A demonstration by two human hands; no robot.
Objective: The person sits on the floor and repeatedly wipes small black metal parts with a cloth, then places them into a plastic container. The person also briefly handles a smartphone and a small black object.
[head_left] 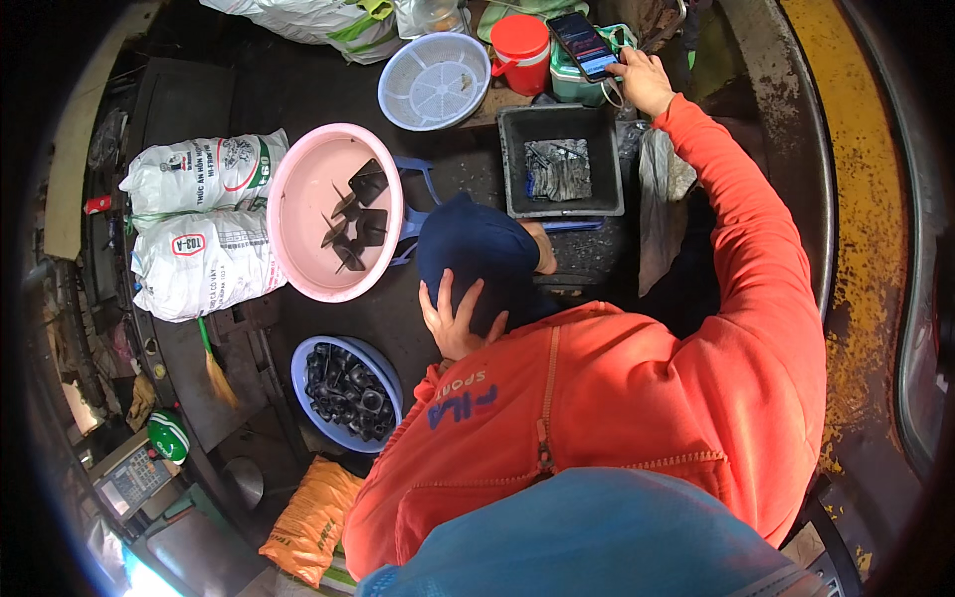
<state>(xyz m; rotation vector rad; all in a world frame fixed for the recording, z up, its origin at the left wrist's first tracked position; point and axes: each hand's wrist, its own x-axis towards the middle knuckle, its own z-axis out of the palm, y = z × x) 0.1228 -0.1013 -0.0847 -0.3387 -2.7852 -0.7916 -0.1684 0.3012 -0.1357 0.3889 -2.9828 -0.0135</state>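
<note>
My left hand [458, 320] lies against my bent knee in dark blue trousers [476, 239], its fingers spread and nothing in it. My right arm, in an orange-red sleeve, stretches to the far right. There my right hand [647, 82] touches the lower edge of a smartphone [581, 45] with outstretched fingertips. The phone's screen is lit, and it leans on a green container [575, 90]. Beside it stands a red lidded jug [521, 52]. A black square tub [512, 179] sits below the container, with a worn, pale block-like thing [560, 169] inside.
Left of my knee a pink basin [284, 214] holds several black angular parts [370, 184]. A blue basin [298, 373] is full of black parts [348, 393]. A pale blue colander [435, 82], white sacks [204, 264], an orange bag [313, 519] and a small broom [219, 380] stand around.
</note>
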